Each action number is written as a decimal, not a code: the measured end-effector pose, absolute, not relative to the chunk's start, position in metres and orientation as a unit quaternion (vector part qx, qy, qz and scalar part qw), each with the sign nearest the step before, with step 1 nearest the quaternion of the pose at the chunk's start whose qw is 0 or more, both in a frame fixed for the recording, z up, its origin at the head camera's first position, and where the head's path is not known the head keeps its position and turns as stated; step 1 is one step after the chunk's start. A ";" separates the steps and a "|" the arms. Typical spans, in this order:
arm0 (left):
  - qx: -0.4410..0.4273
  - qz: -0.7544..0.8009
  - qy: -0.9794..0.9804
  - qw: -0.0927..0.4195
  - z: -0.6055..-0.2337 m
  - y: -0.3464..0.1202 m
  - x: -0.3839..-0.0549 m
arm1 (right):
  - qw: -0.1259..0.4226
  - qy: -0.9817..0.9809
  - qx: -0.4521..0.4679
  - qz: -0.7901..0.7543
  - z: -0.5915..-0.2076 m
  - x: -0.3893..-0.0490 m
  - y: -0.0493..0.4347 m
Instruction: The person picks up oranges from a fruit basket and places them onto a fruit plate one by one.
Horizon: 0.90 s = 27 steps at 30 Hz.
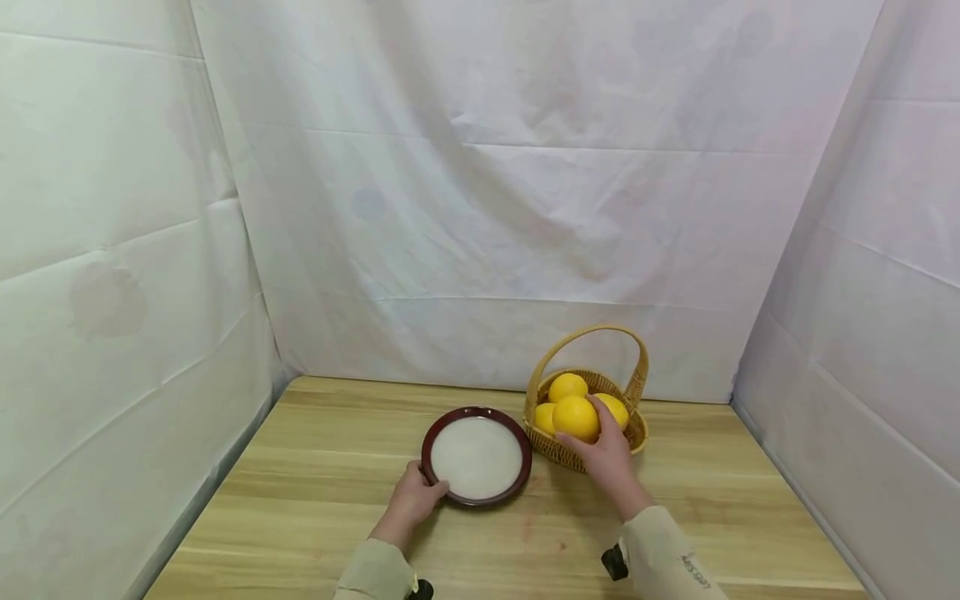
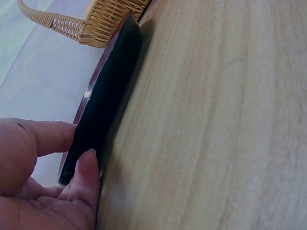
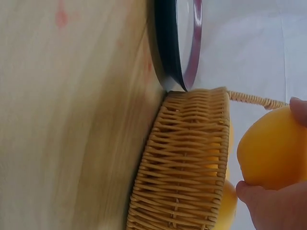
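Observation:
My left hand point(image 1: 414, 500) pinches the near-left rim of a round plate point(image 1: 477, 457) with a dark red rim and a white inside. The left wrist view shows the plate's dark outer side point(image 2: 108, 91), low over the wood, with thumb and fingers at its edge. My right hand point(image 1: 609, 454) grips a round yellow-orange fruit point(image 1: 575, 418) between thumb and fingers. In the right wrist view this held fruit point(image 3: 271, 148) is above the rim of a wicker basket point(image 3: 184, 158). Several similar fruits point(image 1: 567, 387) lie inside the basket.
The basket's tall arched handle point(image 1: 592, 331) stands up behind the fruits. Plate and basket are side by side on a wooden table point(image 1: 322, 467). White cloth point(image 1: 465, 208) hangs behind the table and along both sides. Small reddish marks point(image 1: 562, 547) dot the wood.

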State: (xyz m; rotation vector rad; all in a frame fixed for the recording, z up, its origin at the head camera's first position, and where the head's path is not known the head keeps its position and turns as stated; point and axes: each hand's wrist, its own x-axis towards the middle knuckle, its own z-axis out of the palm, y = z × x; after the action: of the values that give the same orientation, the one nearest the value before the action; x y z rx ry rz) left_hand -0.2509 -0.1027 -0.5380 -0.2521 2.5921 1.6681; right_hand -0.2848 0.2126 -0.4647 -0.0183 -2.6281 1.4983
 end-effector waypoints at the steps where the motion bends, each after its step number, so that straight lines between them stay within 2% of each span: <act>1: -0.082 0.540 0.838 0.023 -0.538 -0.102 -0.251 | 0.057 -0.867 -0.006 0.495 -0.466 -0.284 0.211; 27: -0.092 0.536 0.838 0.032 -0.539 -0.100 -0.250 | 0.051 -0.842 0.012 0.537 -0.487 -0.266 0.176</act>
State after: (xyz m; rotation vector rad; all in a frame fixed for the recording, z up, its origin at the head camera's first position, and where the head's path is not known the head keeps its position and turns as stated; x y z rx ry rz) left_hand -0.2503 -0.0997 -0.5390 -0.2843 2.5817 1.6521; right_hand -0.2656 0.1761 -0.4871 0.0364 -2.5631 1.6335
